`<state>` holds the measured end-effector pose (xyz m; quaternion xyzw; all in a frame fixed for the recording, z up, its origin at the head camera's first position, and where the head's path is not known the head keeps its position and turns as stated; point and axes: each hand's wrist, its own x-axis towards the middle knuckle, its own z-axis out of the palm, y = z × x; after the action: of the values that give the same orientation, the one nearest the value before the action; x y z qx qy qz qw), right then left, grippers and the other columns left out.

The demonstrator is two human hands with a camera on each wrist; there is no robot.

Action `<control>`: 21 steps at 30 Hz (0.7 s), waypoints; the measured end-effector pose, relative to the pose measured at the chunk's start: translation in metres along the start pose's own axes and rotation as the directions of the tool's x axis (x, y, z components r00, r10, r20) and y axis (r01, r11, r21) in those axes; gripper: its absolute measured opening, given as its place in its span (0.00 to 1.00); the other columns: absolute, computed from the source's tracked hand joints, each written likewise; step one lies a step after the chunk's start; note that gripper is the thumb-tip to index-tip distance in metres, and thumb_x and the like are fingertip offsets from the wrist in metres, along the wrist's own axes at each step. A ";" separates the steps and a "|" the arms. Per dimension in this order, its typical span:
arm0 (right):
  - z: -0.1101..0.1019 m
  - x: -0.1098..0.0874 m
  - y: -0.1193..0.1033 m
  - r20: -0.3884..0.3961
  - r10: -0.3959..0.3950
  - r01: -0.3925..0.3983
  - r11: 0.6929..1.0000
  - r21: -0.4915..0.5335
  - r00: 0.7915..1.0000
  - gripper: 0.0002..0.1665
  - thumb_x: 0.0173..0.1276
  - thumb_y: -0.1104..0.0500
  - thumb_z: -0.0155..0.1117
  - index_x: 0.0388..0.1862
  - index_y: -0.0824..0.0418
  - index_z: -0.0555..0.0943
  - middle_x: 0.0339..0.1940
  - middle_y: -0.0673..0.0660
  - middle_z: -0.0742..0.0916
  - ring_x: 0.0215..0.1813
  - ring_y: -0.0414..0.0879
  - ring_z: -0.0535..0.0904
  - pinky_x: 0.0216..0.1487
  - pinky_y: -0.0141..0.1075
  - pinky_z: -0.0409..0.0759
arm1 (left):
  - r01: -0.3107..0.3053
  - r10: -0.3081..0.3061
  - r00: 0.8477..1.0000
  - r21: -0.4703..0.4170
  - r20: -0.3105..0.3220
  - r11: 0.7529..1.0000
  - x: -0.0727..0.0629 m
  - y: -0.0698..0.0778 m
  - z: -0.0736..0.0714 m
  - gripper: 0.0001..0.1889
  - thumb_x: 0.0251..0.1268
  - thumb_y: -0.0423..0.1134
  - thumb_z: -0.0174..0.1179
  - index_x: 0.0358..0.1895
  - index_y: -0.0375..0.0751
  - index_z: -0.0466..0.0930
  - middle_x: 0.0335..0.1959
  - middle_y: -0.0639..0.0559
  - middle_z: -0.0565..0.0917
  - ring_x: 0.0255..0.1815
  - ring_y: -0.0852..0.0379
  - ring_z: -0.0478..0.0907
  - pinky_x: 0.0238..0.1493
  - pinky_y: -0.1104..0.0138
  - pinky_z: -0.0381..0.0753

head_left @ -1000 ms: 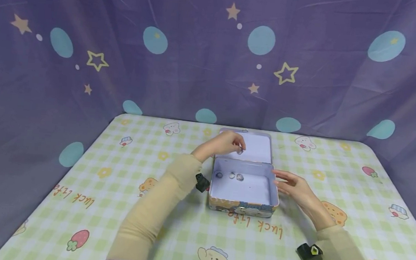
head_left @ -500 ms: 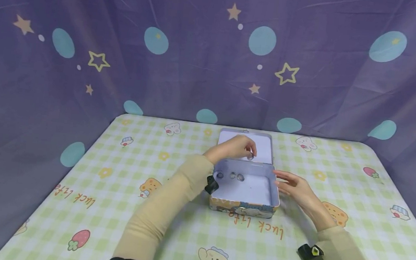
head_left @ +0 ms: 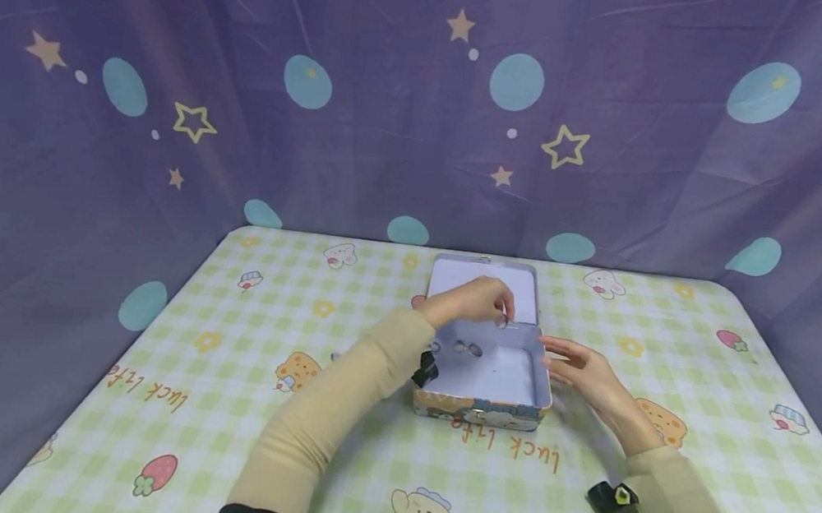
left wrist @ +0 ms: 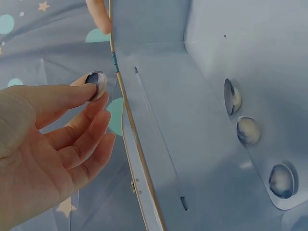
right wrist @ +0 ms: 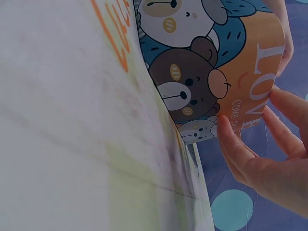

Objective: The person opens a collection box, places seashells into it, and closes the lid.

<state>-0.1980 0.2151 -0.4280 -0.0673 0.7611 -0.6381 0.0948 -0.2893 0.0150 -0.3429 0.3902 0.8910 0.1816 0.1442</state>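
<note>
My left hand [head_left: 483, 299] pinches a small seashell [left wrist: 98, 85] between thumb and fingertips. It hovers over the hinge side of an open tin box [head_left: 478, 410], just outside the rim in the left wrist view. Inside the box lie three similar shells [left wrist: 248, 131], near one side of its floor. My right hand [head_left: 585, 376] is at the box's right wall. In the right wrist view its fingers [right wrist: 236, 149] are extended, with fingertips touching the printed outer side and the rim.
The box lid [head_left: 519, 288] lies folded back away from me. A checked, cartoon-printed cloth [head_left: 216, 428] covers the table. Near my left sleeve a small pale thing [head_left: 334, 356] is partly hidden. A purple curtain [head_left: 390, 164] hangs behind the table.
My left hand has moved right and toward me with the shell, from over the lid to the box's hinge edge. My right hand has stayed at the box's side.
</note>
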 end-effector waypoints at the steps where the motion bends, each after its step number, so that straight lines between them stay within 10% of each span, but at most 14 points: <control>1: 0.000 0.000 0.000 0.001 0.001 -0.001 1.000 0.000 1.000 0.34 0.61 0.56 0.59 0.62 0.70 0.62 0.61 0.70 0.66 0.44 0.30 0.74 0.48 0.30 0.74 | 0.002 -0.002 1.000 0.002 0.006 1.000 0.000 0.000 0.001 0.05 0.55 0.30 0.57 0.33 0.39 0.82 0.27 0.52 0.80 0.28 0.62 0.71 0.32 0.75 0.68; 21: 0.000 0.000 0.000 0.007 -0.009 0.009 1.000 0.022 1.000 0.34 0.61 0.57 0.59 0.62 0.71 0.62 0.61 0.72 0.66 0.46 0.32 0.74 0.48 0.31 0.74 | -0.003 0.001 0.999 0.043 0.049 0.999 0.002 0.005 0.005 0.05 0.56 0.31 0.58 0.34 0.38 0.82 0.33 0.51 0.82 0.38 0.59 0.74 0.41 0.73 0.70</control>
<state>-0.1982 0.2148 -0.4281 -0.0719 0.7535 -0.6466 0.0951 -0.2852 0.0209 -0.3449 0.3984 0.8906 0.1528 0.1573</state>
